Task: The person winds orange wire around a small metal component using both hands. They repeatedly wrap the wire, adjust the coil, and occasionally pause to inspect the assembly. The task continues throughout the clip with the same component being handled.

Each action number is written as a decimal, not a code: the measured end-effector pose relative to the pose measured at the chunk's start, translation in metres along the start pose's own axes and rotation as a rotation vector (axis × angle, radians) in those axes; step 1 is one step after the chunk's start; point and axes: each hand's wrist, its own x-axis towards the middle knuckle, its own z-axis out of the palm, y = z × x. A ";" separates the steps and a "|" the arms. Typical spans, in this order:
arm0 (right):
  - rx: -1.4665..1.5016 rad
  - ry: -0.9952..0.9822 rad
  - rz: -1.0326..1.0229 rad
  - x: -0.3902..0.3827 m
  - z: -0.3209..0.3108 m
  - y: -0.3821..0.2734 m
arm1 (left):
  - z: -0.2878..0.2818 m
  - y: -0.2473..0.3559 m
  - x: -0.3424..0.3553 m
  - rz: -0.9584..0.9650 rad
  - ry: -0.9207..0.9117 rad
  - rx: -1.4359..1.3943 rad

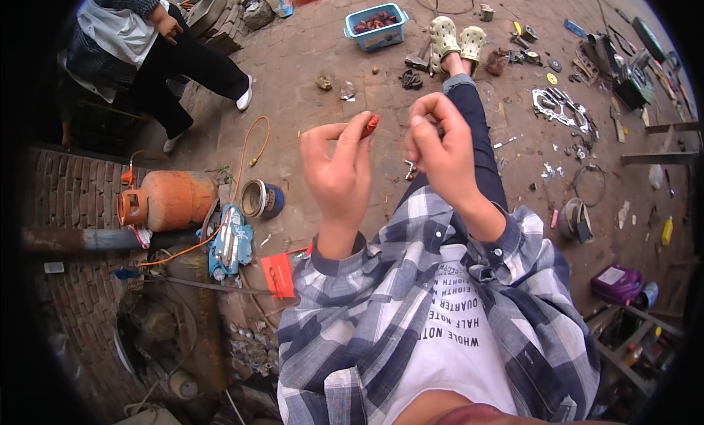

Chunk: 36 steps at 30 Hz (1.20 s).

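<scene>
My left hand (336, 161) is raised in front of my body, closed in a pinch on a small red object (372, 124) that sticks out past the fingertips. Just to the right, my right hand (440, 143) is held up with curled fingers; a dark bit shows between them, too small to name. The two hands are apart. Below them are my plaid shirt and outstretched leg in dark trousers, ending in a cream clog (444, 40).
A person (136, 58) stands at upper left. An orange gas cylinder (176, 199), hose and bucket (271, 198) lie left. A blue tub (375, 36) with reddish-brown pieces sits ahead. Scattered tools, metal parts (557, 106) and a purple jug (616, 282) lie right.
</scene>
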 end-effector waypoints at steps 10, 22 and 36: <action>0.220 -0.011 -0.013 -0.005 -0.005 -0.001 | 0.002 -0.003 -0.005 -0.168 0.000 -0.110; 0.678 0.140 0.221 -0.006 -0.010 0.010 | 0.002 0.013 -0.006 -0.343 0.082 -0.347; 0.490 -0.246 0.278 -0.019 -0.001 0.013 | 0.006 0.009 0.012 -0.329 0.165 -0.547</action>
